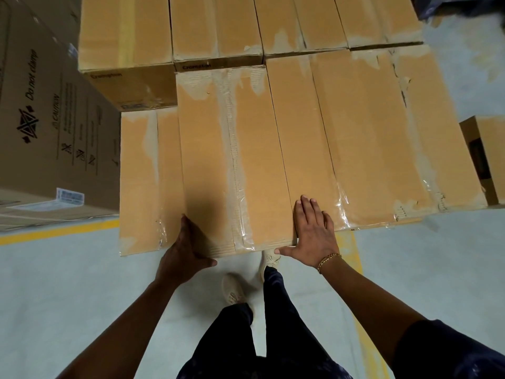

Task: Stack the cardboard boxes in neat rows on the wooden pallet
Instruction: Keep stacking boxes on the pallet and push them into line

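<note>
A long taped cardboard box (235,160) lies on top of the stack right in front of me. My left hand (185,247) grips its near left corner, thumb under the front edge. My right hand (314,228) lies flat with fingers spread across the box's near right corner and the neighbouring box (369,138). A lower box (147,181) sits to the left, one layer down. A farther row of boxes (218,26) stands behind. The wooden pallet is hidden under the stack.
A large printed carton (52,127) stands close on the left. Another small box (486,157) is on the floor at the right edge. Yellow floor lines (54,231) run beside the stack. My legs and shoes (235,291) are just in front of it.
</note>
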Available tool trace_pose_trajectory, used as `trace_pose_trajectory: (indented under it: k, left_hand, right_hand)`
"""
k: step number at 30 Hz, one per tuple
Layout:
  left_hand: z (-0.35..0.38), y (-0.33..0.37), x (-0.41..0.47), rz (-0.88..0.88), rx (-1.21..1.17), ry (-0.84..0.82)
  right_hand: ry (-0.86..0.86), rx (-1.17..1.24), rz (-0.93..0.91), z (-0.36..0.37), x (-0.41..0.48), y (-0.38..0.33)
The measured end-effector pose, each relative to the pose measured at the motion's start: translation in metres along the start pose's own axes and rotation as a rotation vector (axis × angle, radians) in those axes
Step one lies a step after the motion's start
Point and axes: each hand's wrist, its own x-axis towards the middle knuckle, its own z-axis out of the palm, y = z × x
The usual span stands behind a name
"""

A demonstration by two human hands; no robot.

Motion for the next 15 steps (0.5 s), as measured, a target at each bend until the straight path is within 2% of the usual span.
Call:
trace_pose_trajectory:
  k: [15]
  left_hand:
    - [-0.0052,0.0020,0.0086,-0.024,0.007,0.014]
  right_hand:
    - [0.063,-0.004,0.002,-0.0051,0.0080,0.0013]
